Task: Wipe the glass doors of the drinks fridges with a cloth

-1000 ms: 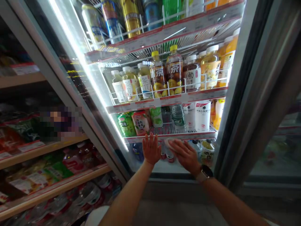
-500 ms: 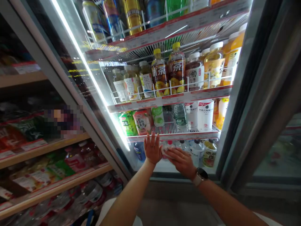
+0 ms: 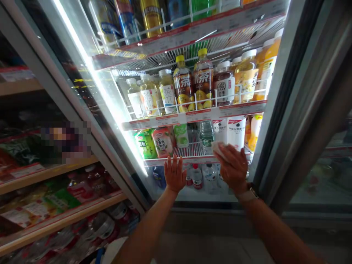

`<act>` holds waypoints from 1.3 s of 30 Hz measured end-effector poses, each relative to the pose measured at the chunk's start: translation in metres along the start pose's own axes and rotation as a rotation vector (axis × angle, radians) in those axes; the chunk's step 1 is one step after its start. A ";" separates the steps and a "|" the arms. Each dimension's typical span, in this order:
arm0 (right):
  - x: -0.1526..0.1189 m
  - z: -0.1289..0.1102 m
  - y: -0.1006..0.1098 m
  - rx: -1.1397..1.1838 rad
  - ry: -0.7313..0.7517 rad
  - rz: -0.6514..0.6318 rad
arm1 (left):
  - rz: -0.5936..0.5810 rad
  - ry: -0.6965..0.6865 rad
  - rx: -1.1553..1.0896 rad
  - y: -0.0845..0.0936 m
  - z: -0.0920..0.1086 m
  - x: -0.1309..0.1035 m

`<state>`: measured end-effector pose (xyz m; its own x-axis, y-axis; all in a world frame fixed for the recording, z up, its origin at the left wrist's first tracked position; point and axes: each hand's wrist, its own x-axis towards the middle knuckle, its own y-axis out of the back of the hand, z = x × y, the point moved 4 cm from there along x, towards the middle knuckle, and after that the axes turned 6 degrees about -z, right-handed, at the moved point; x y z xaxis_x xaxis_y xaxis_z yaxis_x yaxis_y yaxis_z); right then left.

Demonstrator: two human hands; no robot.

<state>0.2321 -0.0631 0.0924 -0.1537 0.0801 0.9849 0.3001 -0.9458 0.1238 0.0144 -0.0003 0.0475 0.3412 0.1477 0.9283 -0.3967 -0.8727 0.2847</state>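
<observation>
Fingers spread, my left hand (image 3: pixel 175 174) lies flat toward the glass door (image 3: pixel 189 196) of a lit drinks fridge, just below a shelf edge, holding nothing. To its right, my right hand (image 3: pixel 232 167) has its fingers over a crumpled pale cloth (image 3: pixel 220 148) and presses it toward the glass; part of the cloth is hidden under the hand. Behind the glass, close to the cloth, stand a clear water bottle (image 3: pixel 206 137) and white cartons (image 3: pixel 236 132). A red-capped bottle (image 3: pixel 196 176) shows between my hands.
Yellow-capped tea bottles (image 3: pixel 183 84) stand on the shelf above, with cans (image 3: pixel 151 16) higher up. A bright light strip (image 3: pixel 79 55) runs along the fridge's left side. Wooden shelves (image 3: pixel 63 218) with packaged drinks are on the left. A dark door frame (image 3: pixel 288 110) borders the right.
My right hand has moved right and up with the cloth, away from my left hand. My left hand stays spread at nearly the same place. The view has shifted slightly.
</observation>
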 end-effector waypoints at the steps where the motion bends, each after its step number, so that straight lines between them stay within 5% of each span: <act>1: 0.006 0.009 0.002 -0.019 -0.081 0.075 | 0.002 0.003 -0.002 0.000 0.000 0.000; 6: 0.004 0.011 -0.004 0.007 -0.241 0.212 | 0.000 0.006 0.003 0.001 0.001 0.001; 13: -0.065 -0.051 -0.023 0.193 0.148 -0.188 | -0.006 0.005 -0.011 0.000 0.000 0.000; 18: -0.102 -0.064 -0.023 0.249 0.348 -0.365 | -0.019 0.007 -0.013 -0.001 0.000 -0.002; 23: -0.067 -0.041 -0.012 0.163 0.281 -0.305 | -0.034 0.011 0.005 -0.001 -0.001 -0.003; 31: 0.006 0.040 0.014 -0.022 -0.296 0.217 | -0.017 0.017 -0.031 -0.002 0.000 -0.003; 35: 0.010 0.023 0.003 0.013 -0.365 0.281 | -0.012 0.011 -0.010 0.000 0.001 -0.002; 39: -0.007 -0.027 -0.018 0.120 -0.152 0.077 | -0.006 0.005 -0.017 -0.001 0.001 -0.001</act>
<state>0.2025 -0.0547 0.0796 0.0148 0.0643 0.9978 0.4164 -0.9077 0.0523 0.0152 -0.0006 0.0460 0.3393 0.1548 0.9278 -0.4097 -0.8636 0.2939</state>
